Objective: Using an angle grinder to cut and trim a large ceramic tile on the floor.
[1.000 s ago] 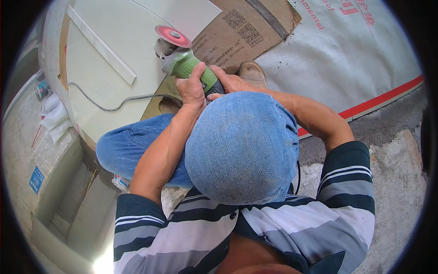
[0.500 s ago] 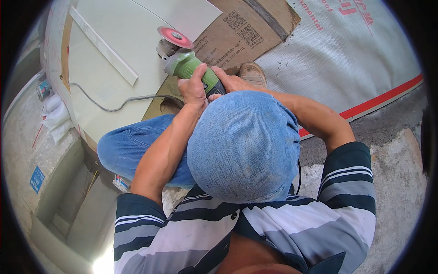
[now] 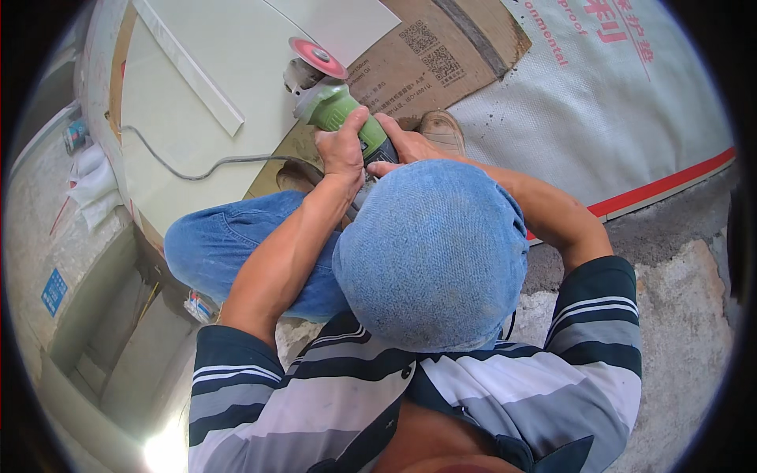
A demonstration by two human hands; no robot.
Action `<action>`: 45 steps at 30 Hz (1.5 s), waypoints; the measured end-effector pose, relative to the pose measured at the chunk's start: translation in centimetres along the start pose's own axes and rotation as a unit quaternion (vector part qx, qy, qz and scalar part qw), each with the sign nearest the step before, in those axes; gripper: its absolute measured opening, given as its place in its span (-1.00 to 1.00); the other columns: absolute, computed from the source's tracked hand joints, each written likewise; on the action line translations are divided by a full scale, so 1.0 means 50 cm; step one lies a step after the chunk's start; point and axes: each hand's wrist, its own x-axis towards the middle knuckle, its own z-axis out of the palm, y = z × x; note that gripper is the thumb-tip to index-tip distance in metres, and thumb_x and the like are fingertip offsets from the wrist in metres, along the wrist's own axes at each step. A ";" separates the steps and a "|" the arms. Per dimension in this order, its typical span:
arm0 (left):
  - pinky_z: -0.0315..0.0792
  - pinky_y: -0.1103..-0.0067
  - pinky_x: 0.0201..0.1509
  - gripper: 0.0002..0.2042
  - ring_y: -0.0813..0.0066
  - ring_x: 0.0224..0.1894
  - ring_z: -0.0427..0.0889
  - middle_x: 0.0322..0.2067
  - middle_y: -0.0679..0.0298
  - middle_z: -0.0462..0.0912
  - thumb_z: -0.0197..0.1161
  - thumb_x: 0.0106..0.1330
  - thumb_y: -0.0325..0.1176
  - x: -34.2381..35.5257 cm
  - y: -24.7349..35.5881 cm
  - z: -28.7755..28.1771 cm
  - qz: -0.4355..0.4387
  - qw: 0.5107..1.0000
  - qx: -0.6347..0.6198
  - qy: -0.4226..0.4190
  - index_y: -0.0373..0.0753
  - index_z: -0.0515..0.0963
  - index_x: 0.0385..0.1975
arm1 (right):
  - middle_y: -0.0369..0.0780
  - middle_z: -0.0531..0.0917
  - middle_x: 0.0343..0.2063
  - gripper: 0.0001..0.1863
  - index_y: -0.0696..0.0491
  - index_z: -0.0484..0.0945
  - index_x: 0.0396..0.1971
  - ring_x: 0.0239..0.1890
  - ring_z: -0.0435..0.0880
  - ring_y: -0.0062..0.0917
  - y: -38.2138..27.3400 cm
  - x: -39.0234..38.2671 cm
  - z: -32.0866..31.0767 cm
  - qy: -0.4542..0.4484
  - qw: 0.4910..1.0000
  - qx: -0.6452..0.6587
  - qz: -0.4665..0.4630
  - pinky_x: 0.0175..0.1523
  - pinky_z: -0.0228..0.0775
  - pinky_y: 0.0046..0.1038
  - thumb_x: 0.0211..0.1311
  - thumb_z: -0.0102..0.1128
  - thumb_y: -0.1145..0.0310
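Observation:
A green and black angle grinder (image 3: 335,110) with a pink-red disc (image 3: 318,57) is held in both my hands, disc end pointing away from me. My left hand (image 3: 344,148) wraps the left side of its body, thumb on top. Around the right side of the dark rear part closes my right hand (image 3: 404,144). My raised knee in blue denim (image 3: 430,252) hides the grinder's tail end. Beneath the disc lie a pale flat panel (image 3: 181,126) and brown cardboard (image 3: 386,83); whether the disc is spinning cannot be told.
A narrow white strip (image 3: 189,67) lies on the panel, and a grey cable (image 3: 193,175) curves across it. My shoe (image 3: 440,132) stands at the cardboard's edge. A silvery protective sheet (image 3: 583,142) with a red border spreads to the right. White bags (image 3: 96,185) sit at the far left.
The whole view has shifted slightly, so the grinder and the floor things appear a little farther right. Both hands keep the same hold on the grinder.

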 end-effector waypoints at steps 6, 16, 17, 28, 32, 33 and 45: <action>0.46 0.55 -0.22 -0.53 0.49 -0.32 0.55 -0.31 0.27 0.52 0.41 -0.03 -0.44 -0.001 -0.003 0.001 0.002 1.000 -0.018 -0.003 -0.30 0.39 -0.10 | 0.14 0.55 -0.28 -0.16 0.20 -0.05 0.23 -0.28 0.59 -0.09 -0.007 -0.001 -0.003 -0.003 1.000 -0.001 0.020 -0.18 0.39 -0.23 0.13 0.22 0.12; 0.47 0.54 -0.22 -0.51 0.47 -0.32 0.55 -0.30 0.26 0.53 0.41 -0.05 -0.42 -0.003 -0.002 0.004 0.019 1.000 -0.016 -0.001 -0.31 0.38 -0.09 | 0.17 0.56 -0.25 -0.14 0.23 -0.03 0.23 -0.23 0.60 -0.06 -0.016 -0.002 -0.004 0.003 0.999 -0.014 0.047 -0.14 0.41 -0.22 0.09 0.23 0.10; 0.47 0.54 -0.22 -0.51 0.47 -0.32 0.55 -0.30 0.26 0.53 0.41 -0.05 -0.42 -0.003 -0.003 0.003 0.020 1.000 -0.015 0.000 -0.31 0.38 -0.09 | 0.17 0.56 -0.25 -0.14 0.23 -0.03 0.23 -0.23 0.60 -0.06 -0.014 -0.002 -0.004 0.005 0.999 -0.012 0.039 -0.14 0.41 -0.22 0.09 0.23 0.10; 0.46 0.55 -0.22 -0.54 0.47 -0.34 0.55 -0.33 0.27 0.53 0.40 -0.05 -0.44 -0.009 0.007 0.004 0.028 0.999 -0.030 0.002 -0.31 0.40 -0.11 | 0.19 0.55 -0.23 -0.10 0.27 -0.05 0.23 -0.19 0.59 -0.02 -0.019 0.002 -0.004 0.011 0.999 -0.035 0.018 -0.11 0.40 -0.21 0.09 0.24 0.08; 0.46 0.55 -0.22 -0.57 0.48 -0.33 0.55 -0.33 0.29 0.52 0.38 -0.03 -0.46 -0.004 0.040 -0.009 0.050 0.997 -0.051 -0.022 -0.29 0.41 -0.13 | 0.17 0.55 -0.21 -0.15 0.21 0.01 0.23 -0.17 0.58 0.00 -0.059 0.030 -0.025 0.025 0.998 -0.061 -0.025 -0.09 0.40 -0.17 0.10 0.24 0.07; 0.46 0.55 -0.21 -0.59 0.49 -0.33 0.54 -0.33 0.30 0.52 0.37 -0.02 -0.47 0.003 0.054 -0.014 0.064 0.994 -0.081 -0.031 -0.28 0.41 -0.13 | 0.16 0.56 -0.20 -0.20 0.19 0.08 0.21 -0.17 0.57 0.02 -0.076 0.047 -0.046 -0.023 0.996 -0.089 0.023 -0.09 0.39 -0.15 0.11 0.23 0.06; 0.56 0.39 -0.34 -0.73 0.29 -0.47 0.60 -0.48 0.19 0.53 0.28 0.08 -0.34 0.088 0.191 -0.064 0.198 0.965 -0.169 -0.007 -0.30 0.42 -0.28 | 0.12 0.61 -0.30 -0.41 0.20 0.34 -0.14 -0.25 0.60 0.07 -0.083 0.349 -0.229 0.264 0.870 -0.379 0.173 -0.13 0.41 -0.02 0.27 -0.08 -0.12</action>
